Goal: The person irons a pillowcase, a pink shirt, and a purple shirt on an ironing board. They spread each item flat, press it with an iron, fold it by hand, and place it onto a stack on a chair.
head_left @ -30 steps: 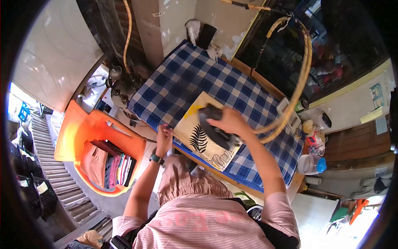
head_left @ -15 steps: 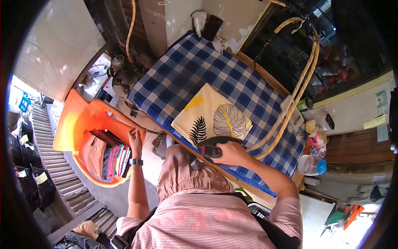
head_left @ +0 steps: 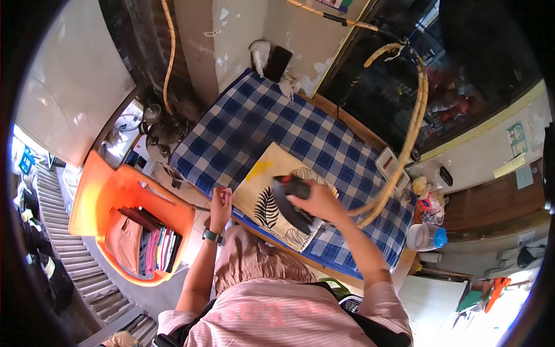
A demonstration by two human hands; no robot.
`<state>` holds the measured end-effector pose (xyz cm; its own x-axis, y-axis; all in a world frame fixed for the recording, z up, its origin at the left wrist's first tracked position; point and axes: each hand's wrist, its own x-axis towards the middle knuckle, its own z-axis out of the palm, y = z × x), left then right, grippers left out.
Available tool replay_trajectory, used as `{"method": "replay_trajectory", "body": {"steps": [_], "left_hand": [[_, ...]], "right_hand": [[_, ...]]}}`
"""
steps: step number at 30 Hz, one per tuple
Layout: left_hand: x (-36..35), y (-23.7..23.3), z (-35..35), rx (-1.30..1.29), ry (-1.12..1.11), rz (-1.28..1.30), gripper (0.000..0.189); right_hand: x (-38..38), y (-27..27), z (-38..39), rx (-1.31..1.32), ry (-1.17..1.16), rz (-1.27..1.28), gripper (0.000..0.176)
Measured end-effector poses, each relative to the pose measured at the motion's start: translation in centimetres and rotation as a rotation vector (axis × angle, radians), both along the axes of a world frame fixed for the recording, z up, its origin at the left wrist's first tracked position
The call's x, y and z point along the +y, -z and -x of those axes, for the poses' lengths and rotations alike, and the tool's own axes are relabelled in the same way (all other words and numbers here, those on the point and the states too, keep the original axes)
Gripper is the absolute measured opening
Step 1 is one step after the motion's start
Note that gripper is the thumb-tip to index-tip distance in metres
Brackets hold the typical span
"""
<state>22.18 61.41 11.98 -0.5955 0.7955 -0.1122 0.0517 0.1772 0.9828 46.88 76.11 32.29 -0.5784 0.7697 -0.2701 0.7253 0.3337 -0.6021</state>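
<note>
My right hand (head_left: 317, 202) grips the handle of a dark clothes iron (head_left: 292, 211). The iron rests on a folded cream cloth (head_left: 248, 194) printed with leaves and a yellow patch, hiding part of the large leaf. Under the cloth, a blue-and-white checked cover (head_left: 231, 130) lies over the table. My left hand (head_left: 219, 209), with a watch at the wrist, is at the table's near edge, just left of the cloth. Its fingers are loosely bent and no held object shows.
An orange plastic chair (head_left: 173, 208) at the left holds folded clothes (head_left: 144, 240). A thick wrapped cord (head_left: 419, 115) loops down to the iron from the upper right. A clear jar with a blue lid (head_left: 425, 237) stands by the table's right end.
My right hand has moved the iron up from the table's near edge onto the cloth's middle. My left hand has gone from beside the chair rightward to the table edge. The view has shifted.
</note>
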Motion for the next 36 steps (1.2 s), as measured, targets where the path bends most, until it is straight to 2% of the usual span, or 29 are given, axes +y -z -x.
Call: {"method": "replay_trajectory", "body": {"steps": [1, 2, 3, 4, 6, 7, 8, 10, 11, 12, 13, 14, 16, 18, 20, 21, 23, 24, 25, 26, 27, 28, 29, 30, 32, 34, 35, 36], "left_hand": [[0.4, -0.2, -0.5, 0.132, -0.088, -0.023, 0.023], [0.6, -0.4, -0.9, 0.264, -0.176, -0.043, 0.024], [0.6, -0.9, -1.2, 0.293, -0.197, -0.076, 0.032], [0.0, -1.0, -1.1, 0.289, -0.188, -0.077, 0.032], [-1.8, -1.3, -0.4, 0.032, 0.042, 0.245, 0.045], [-2.6, -1.7, -0.3, -0.032, 0.167, 0.317, 0.055], [-3.2, -2.6, -0.6, -0.039, 0.164, 0.317, 0.055], [-4.6, -3.4, -1.7, -0.461, 0.407, 0.268, 0.053], [-5.1, -3.2, -2.4, -0.507, 0.468, 0.281, 0.049], [-5.5, -3.2, -3.2, -0.514, 0.459, 0.281, 0.049], [-5.8, -3.3, -4.0, -0.568, 0.480, 0.291, 0.043], [-5.9, -3.4, -4.9, -0.622, 0.503, 0.297, 0.041], [-6.0, -3.4, -6.8, -0.683, 0.523, 0.295, 0.041], [-6.0, -2.6, -8.7, -0.925, 0.430, 0.224, 0.044], [-5.6, -2.2, -10.9, -0.993, 0.361, 0.145, 0.047], [-5.1, -2.5, -11.6, -0.980, 0.310, 0.202, 0.048], [-4.4, -2.3, -12.6, -0.974, 0.300, 0.249, 0.051], [-4.1, -1.8, -13.5, -0.968, 0.297, 0.253, 0.051], [-4.0, -1.4, -14.7, -0.963, 0.179, 0.225, 0.051], [-3.9, -1.1, -15.9, -0.956, 0.061, 0.198, 0.051], [-3.5, -1.0, -16.7, -0.888, -0.002, 0.264, 0.065], [-3.1, -3.8, -18.2, -0.832, -0.208, 0.329, 0.075], [-2.8, -4.0, -19.2, -0.814, -0.234, 0.276, 0.080], [-2.7, -3.1, -19.7, -0.794, -0.260, 0.220, 0.084], [-2.3, -0.2, -20.0, -0.722, -0.330, 0.265, 0.078], [-2.4, 2.2, -20.2, -0.486, -0.272, 0.426, 0.064], [-2.8, -0.6, -19.9, -0.647, -0.207, 0.343, 0.059], [-3.1, -0.5, -19.8, -0.652, -0.215, 0.339, 0.059]], "right_hand": [[0.3, 2.7, 2.3, -0.015, -0.058, -0.119, 0.068], [0.4, 3.3, 5.1, -0.150, -0.140, -0.141, 0.067], [1.1, 3.6, 7.2, -0.101, -0.183, -0.101, 0.067], [3.2, 4.7, 8.5, -0.184, -0.221, -0.052, 0.064], [4.4, 4.2, 9.7, -0.203, -0.114, -0.054, 0.062], [5.3, 4.1, 9.5, -0.193, -0.073, -0.005, 0.063], [6.3, 4.1, 8.6, -0.188, -0.038, 0.043, 0.065], [7.1, 3.9, 5.7, -0.227, 0.038, -0.007, 0.067], [7.6, 4.6, 3.6, -0.231, 0.084, -0.052, 0.067], [7.7, 3.4, 1.3, -0.226, 0.147, 0.043, 0.066], [7.9, 4.0, -1.4, -0.240, 0.208, -0.073, 0.064], [7.9, 3.1, -3.8, -0.285, 0.282, -0.018, 0.065], [8.6, 4.9, -9.9, -0.223, 0.491, 0.018, 0.064], [9.1, 6.4, -15.5, -0.149, 0.552, 0.105, 0.060], [9.5, 8.9, -19.3, -0.231, 0.723, -0.132, 0.049], [8.4, 7.4, -18.4, -0.230, 0.714, -0.129, 0.049], [6.1, 4.8, -15.7, -0.507, 0.340, -1.344, 0.040], [6.5, 7.3, -15.0, -0.331, 0.256, -1.210, 0.031], [6.8, 9.2, -14.0, -0.336, 0.114, -0.994, 0.028], [6.4, 11.0, -12.8, -0.269, 0.087, -0.917, 0.029], [5.9, 12.7, -11.6, -0.185, 0.146, -0.822, 0.031], [6.5, 16.0, -11.2, -0.134, 0.195, -0.740, 0.033], [7.8, 18.8, -11.3, 0.050, 0.152, -0.556, 0.034], [7.6, 18.8, -11.1, 0.057, 0.149, -0.551, 0.034], [7.6, 18.4, -10.4, 0.079, 0.169, -0.646, 0.032], [7.3, 15.9, -9.9, 0.122, 0.117, -0.650, 0.030], [7.1, 14.3, -9.7, 0.203, 0.229, -0.399, 0.031], [6.9, 12.8, -9.5, 0.281, 0.338, -0.145, 0.032]]}}
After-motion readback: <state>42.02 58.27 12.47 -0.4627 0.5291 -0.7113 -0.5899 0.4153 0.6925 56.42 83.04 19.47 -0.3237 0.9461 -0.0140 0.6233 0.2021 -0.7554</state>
